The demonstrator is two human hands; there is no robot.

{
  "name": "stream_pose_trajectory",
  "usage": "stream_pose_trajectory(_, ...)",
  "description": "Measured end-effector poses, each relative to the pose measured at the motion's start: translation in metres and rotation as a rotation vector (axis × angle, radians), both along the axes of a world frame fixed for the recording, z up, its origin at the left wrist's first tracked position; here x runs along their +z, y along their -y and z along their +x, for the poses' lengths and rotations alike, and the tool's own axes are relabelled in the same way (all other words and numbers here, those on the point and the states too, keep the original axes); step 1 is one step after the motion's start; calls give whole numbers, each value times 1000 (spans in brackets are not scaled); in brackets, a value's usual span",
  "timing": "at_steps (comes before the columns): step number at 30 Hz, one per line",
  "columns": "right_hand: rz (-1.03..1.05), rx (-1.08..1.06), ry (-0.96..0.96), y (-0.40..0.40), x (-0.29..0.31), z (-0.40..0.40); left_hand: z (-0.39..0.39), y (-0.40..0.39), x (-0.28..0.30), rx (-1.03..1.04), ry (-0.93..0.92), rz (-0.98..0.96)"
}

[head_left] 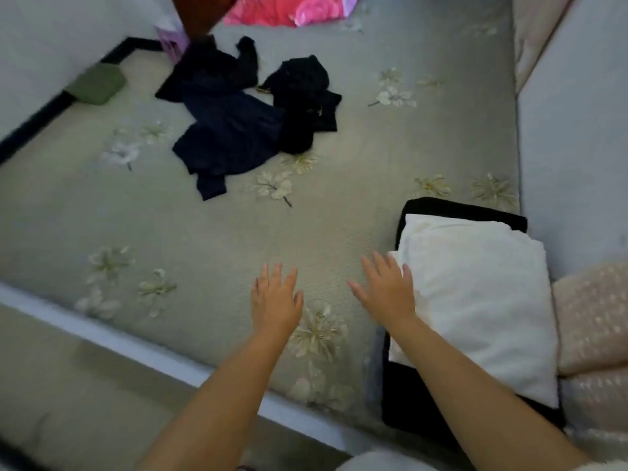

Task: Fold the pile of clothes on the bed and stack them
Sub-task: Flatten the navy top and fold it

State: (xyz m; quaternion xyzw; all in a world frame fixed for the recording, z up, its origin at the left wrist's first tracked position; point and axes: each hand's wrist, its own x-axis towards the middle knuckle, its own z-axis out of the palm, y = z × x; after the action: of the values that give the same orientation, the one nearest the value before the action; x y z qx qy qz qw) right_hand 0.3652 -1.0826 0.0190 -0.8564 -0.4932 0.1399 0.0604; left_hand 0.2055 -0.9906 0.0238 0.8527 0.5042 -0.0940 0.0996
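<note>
A loose pile of dark clothes lies on the bed at the far centre: a navy garment [224, 130] and a black one [306, 100] beside it. At the near right a folded white garment [475, 300] lies on top of a folded black garment [404, 402], forming a stack. My left hand [275, 297] hovers flat over the bedsheet with its fingers straight and holds nothing. My right hand [387, 290] is spread just left of the white garment's edge, also holding nothing.
The bed [170, 232] has a pale green floral sheet. A green pouch [97, 83] lies at the far left edge by the wall. Pink floral bedding [292, 8] sits at the far end. Pale pink quilted cushions [594, 317] border the right side.
</note>
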Motion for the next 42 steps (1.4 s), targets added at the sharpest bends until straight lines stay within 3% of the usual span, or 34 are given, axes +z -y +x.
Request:
stream_pose_trajectory(6,132,307,112,-116,68,-145,-164,-68,56,195,29,101)
stream_pose_trajectory(15,237,475,114,-243,120,-384,-406,-147,115,443,50,222)
stream_pose_trajectory(20,219,527,143,-303,115,-449,-484,-194,122,531,33,236)
stream_pose_trajectory(33,89,243,186,-495,92,-449,-520,-432,118,338,-11,218)
stream_pose_trajectory(42,35,-23,146,-556,58,-381,-451,-571,75,87,-21,135)
